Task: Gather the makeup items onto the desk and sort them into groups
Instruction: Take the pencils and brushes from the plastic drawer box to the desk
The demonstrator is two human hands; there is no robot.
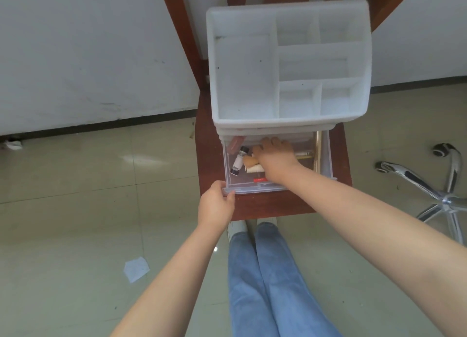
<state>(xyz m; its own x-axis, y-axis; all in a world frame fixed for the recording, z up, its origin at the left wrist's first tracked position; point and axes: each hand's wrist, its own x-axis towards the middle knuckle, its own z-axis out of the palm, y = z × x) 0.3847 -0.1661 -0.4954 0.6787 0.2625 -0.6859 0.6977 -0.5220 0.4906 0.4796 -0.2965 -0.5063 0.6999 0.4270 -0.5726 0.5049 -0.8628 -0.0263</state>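
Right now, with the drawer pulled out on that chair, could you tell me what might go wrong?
1. The organiser sits on a narrow wooden chair; the drawer, held at its corner by the left hand, may slide out completely and spill.
2. The right hand hides several items, so reaching in may knock the white tube aside.

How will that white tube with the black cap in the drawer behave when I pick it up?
The white tube with a black cap looks small, so probably light. Its round body may roll on the clear plastic drawer floor if nudged. It looks smooth, so possibly slippery.
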